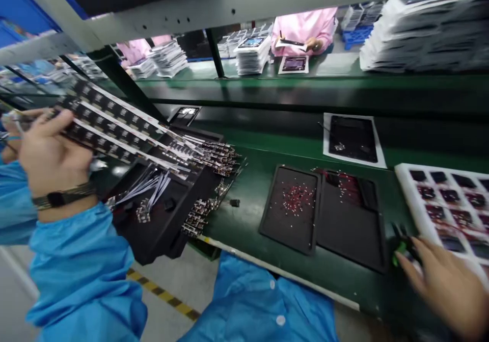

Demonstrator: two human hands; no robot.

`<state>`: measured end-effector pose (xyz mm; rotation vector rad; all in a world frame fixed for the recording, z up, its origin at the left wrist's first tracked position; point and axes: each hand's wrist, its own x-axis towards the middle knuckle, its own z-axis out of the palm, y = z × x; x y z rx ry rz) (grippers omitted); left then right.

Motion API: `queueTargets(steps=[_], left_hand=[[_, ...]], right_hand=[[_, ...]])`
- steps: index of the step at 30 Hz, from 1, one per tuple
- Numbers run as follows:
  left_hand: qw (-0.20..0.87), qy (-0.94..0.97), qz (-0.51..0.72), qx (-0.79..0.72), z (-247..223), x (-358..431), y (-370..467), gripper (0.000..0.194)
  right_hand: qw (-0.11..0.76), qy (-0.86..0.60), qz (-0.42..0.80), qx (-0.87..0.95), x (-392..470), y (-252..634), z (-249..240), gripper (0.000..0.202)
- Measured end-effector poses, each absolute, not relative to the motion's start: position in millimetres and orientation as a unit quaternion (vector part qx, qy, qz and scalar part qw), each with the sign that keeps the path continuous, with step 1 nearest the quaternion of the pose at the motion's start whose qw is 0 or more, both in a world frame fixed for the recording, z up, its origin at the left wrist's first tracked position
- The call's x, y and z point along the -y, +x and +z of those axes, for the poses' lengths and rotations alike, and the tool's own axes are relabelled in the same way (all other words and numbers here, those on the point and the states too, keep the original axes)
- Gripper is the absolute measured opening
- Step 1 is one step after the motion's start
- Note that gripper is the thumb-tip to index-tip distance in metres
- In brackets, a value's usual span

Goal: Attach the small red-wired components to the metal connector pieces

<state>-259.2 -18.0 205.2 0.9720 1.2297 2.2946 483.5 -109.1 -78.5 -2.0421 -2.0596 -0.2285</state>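
My left hand (57, 148) is raised at the left, its fingers closed on the end of a black sheet (110, 115) with rows of small squares and white strips. The sheet slants down to the right, over a black bin (156, 235). White flat cables with small metal connectors (153, 189) lie in the bin, and more connector parts (198, 214) line its right edge. At the far right, my right hand (446, 275) is slightly blurred, with thumb and fingers closed around a small pair of green-and-black cutters (401, 250) close to the bench top.
Two shallow black trays (267, 219) (349, 235) hold small red-wired parts. A white foam tray (414, 194) of modules stands at right. A black panel on white backing (353, 138) lies behind. A shelf beam (214, 5) crosses above; a co-worker in pink (324, 26) sits opposite.
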Motion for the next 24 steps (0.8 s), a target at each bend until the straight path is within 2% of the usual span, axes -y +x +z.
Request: queueTargets(steps=[2,7,12,19,24], left_hand=[[0.200,0.405,0.790,-0.414,215,31,-240,0.023],[0.247,0.481,0.756,-0.370,223,50,-178,0.026],[0.315,0.438,0.755,-0.372,208,55,-114,0.005],[0.527,0.302,0.698,-0.380,150,45,-48,0.017],[0.593,0.231,0.660,-0.399,95,19,-31,0.020]], right_hand=[[0.083,-0.692,-0.120,0.707,136,452,-74,0.064],[0.072,-0.730,-0.146,0.664,151,412,-64,0.060],[0.000,-0.736,-0.171,0.655,141,424,-66,0.059],[-0.078,-0.690,-0.145,0.705,125,439,-45,0.052],[-0.109,-0.687,-0.222,0.683,140,421,-46,0.041]])
